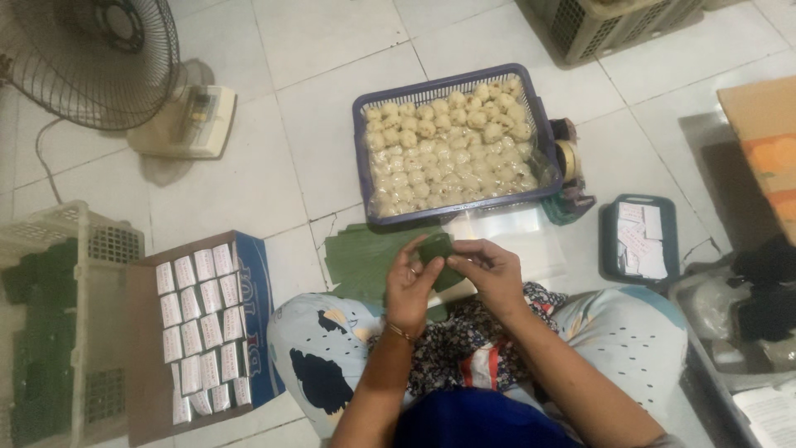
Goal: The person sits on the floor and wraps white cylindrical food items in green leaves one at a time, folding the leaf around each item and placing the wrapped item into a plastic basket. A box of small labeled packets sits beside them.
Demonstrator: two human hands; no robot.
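1. Our left hand and right hand meet over our lap, both grasping one green leaf parcel between the fingertips.
2. The parcel is held just above the near edge of a stack of leaves lying flat on the floor in front of our knees.
3. Beyond the leaves sits a purple basket filled with pale dough balls; a clear plastic sheet lies at its near side.
4. A tape roll rests just beside the basket's right edge.
5. To our left, an open carton holds rows of small white-labelled packs, and left of it a pale crate holds green bundles.
6. To our right, a dark tray carries paper slips.
7. A fan stands at the far left corner of the floor.
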